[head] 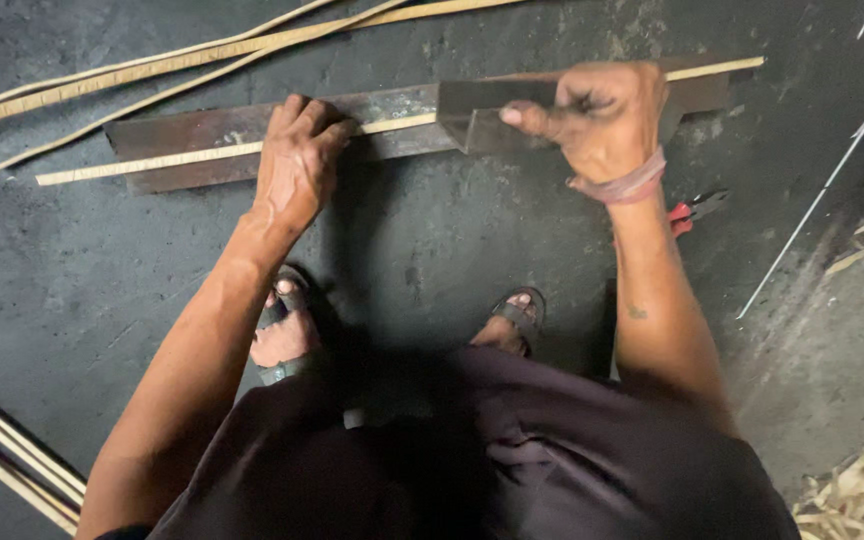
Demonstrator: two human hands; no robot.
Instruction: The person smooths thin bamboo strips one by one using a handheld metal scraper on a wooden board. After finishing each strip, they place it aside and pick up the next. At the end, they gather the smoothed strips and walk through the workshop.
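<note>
The left hand (297,165) lies flat, fingers spread and pressing down on a thin pale bamboo strip (182,157) that runs along a long rusty metal bar (202,135) on the dark, stained concrete floor (432,260). The right hand (602,120) is clenched tight around a short dull-grey metal block (482,115), angular and box-like, which sits over the strip and on the bar; the strip's far end pokes out past the wrist, which wears a pinkish band. Just beside the right forearm lie red-handled pliers (692,212). More long bamboo strips (152,65), smooth and yellowish, lie beyond the bar, and others (12,450) at the lower left. Pale shavings (852,495) heap at the lower right. 2 sandalled feet stand below the bar.
</note>
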